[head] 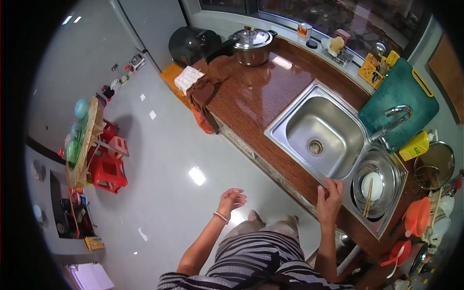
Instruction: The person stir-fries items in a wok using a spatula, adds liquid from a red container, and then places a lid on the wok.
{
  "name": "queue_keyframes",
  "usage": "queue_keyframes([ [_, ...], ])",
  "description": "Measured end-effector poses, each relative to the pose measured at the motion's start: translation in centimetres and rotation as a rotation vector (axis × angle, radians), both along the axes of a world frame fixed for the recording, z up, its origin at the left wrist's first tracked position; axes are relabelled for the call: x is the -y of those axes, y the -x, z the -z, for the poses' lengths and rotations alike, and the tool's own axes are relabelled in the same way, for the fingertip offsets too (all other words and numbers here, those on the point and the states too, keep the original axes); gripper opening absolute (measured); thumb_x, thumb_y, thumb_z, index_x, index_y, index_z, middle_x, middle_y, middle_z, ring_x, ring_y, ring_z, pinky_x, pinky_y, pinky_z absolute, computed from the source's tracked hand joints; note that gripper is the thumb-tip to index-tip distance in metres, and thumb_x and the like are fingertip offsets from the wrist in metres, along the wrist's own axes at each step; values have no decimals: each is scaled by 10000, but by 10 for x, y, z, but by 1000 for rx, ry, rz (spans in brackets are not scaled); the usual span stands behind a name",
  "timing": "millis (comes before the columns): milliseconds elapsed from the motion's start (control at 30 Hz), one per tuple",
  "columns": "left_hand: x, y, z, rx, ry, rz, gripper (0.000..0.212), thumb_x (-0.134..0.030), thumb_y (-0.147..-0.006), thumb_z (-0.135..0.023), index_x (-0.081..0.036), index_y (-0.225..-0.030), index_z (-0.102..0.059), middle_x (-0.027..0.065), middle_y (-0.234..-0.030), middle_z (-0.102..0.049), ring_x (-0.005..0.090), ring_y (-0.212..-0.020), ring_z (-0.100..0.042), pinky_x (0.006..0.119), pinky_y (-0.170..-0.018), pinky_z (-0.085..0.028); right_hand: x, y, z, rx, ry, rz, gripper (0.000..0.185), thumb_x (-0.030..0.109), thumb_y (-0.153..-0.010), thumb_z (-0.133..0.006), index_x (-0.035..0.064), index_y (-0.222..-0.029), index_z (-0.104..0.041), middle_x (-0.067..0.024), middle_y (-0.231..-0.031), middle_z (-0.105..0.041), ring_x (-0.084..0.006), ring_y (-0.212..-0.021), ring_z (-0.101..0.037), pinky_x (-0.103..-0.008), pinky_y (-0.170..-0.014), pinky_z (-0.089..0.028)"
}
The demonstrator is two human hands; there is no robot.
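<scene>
My left hand (232,200), with a bead bracelet at its wrist, hangs over the floor with fingers loosely curled and nothing in it. My right hand (330,199) is beside the front rim of the stainless steel sink (326,127), fingers bent and apart, holding nothing. The large basin has only its drain strainer (315,147) in it. In the smaller side basin sits a metal bowl (358,180) with a white bowl (372,185) and wooden chopsticks (368,199) on top. The chrome faucet (393,124) rises behind the sink.
A green cutting board (409,98) leans behind the faucet, near a yellow AXE dish soap bottle (414,148). A lidded pot (253,47) and a white cloth (188,79) are at the counter's far end. Orange (417,216) and red (402,250) plastic containers stand right. Red stools (108,173) are left.
</scene>
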State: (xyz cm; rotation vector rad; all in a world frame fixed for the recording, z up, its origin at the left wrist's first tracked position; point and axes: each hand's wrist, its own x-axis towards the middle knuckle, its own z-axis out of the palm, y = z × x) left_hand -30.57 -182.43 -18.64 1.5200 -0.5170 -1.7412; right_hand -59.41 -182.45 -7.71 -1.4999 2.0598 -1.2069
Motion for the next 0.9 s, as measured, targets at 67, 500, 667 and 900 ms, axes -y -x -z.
queue_keyframes([
  [67, 22, -35, -6, 6, 44, -101, 191, -179, -847, -455, -50, -954, -545, 87, -781, -617, 146, -646, -592, 259, -608, -493, 27, -29, -1, -16, 7, -131, 212, 10, -733, -572, -1, -944, -557, -123, -883, -457, -239, -718, -516, -313, -647, -424],
  [500, 265, -165, -80, 40, 435, -189, 333, -309, -856, -484, -19, -1015, -525, 61, -810, -591, 142, -750, -569, 298, -710, -476, 199, -112, 20, -6, -46, -320, 202, 33, -720, -584, 11, -920, -573, -133, -860, -489, -283, -722, -533, -351, -636, -432],
  [667, 384, -216, -77, 171, 544, -111, 398, -347, -864, -469, -19, -1088, -505, 40, -887, -575, 131, -878, -542, 310, -782, -446, 268, -148, 11, 9, -84, -341, 179, 62, -737, -587, 10, -907, -576, -125, -884, -503, -306, -771, -538, -357, -665, -435],
  [900, 538, -217, -95, 174, 499, 196, 521, -444, -855, -453, -40, -1184, -450, 60, -1129, -510, 145, -1035, -470, 310, -894, -356, 332, -188, 6, -123, 39, -404, 186, 89, -752, -586, 28, -928, -577, -108, -867, -497, -303, -754, -548, -367, -646, -447],
])
